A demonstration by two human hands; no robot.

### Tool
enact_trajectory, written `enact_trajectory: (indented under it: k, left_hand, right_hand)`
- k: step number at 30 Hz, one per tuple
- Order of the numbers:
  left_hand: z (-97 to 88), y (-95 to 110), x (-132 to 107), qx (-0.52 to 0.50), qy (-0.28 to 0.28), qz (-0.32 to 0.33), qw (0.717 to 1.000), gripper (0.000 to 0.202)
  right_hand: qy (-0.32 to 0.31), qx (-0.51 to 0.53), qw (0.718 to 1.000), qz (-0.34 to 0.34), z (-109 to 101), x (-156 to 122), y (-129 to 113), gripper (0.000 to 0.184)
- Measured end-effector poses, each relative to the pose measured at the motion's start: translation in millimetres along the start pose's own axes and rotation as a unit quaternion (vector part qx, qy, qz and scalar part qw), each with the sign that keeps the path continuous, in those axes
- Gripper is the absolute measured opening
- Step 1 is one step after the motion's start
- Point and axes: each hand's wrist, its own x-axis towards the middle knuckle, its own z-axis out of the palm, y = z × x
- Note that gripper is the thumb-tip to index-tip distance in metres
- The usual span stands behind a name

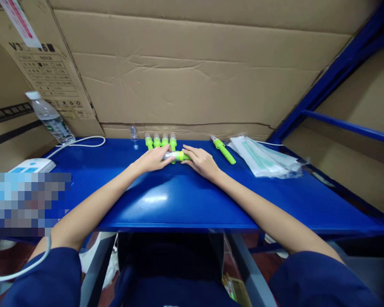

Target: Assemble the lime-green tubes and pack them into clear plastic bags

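Observation:
Both hands meet at the far middle of the blue shelf point(179, 200). My left hand point(153, 160) and my right hand point(200, 161) are closed on the two ends of a green pen-shaped device point(178, 156) lying sideways between them. Just behind the hands, several more green devices point(160, 140) lie side by side in a row. A single green device point(224, 150) with a white tip rests apart to the right. A small clear cap point(134, 133) stands upright left of the row.
A stack of sealed white pouches point(264, 157) lies at the right. A water bottle point(49, 117) leans at the back left, with a white power strip point(30, 165) and cable point(79, 143). Cardboard point(192, 72) walls the back; a blue frame point(335, 72) rises at right.

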Motion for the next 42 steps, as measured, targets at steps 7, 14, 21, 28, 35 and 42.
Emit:
enact_trajectory:
  k: [7, 14, 21, 28, 35, 42]
  left_hand:
    - [-4.0, 15, 0, 0.144, 0.040, 0.030, 0.988, 0.066]
    - [-5.6, 10, 2, 0.209, 0.047, 0.081, 0.973, 0.056]
    - [-14.9, -13, 0, 0.197, 0.092, 0.002, 0.976, 0.056]
    - [-22.1, -41, -4, 0.190, 0.128, -0.043, 0.972, 0.058]
    - [-17.9, -35, -3, 0.160, 0.107, -0.029, 0.981, 0.058]
    - [-18.5, -37, -1, 0.154, 0.103, 0.016, 0.983, 0.057]
  right_hand:
    - [-0.009, -0.069, 0.997, 0.034, -8, 4, -12, 0.055]
    - [-0.022, -0.018, 0.998, 0.060, -4, 6, -20, 0.057]
    - [0.010, -0.029, 0.996, 0.082, -15, 9, 0, 0.057]
    - [0.059, 0.067, 0.990, 0.112, -15, 0, 22, 0.040]
    - [0.067, 0.109, 0.988, 0.083, -13, 0, 18, 0.038]
    - [0.072, 0.134, 0.984, 0.095, -15, -1, 18, 0.055]
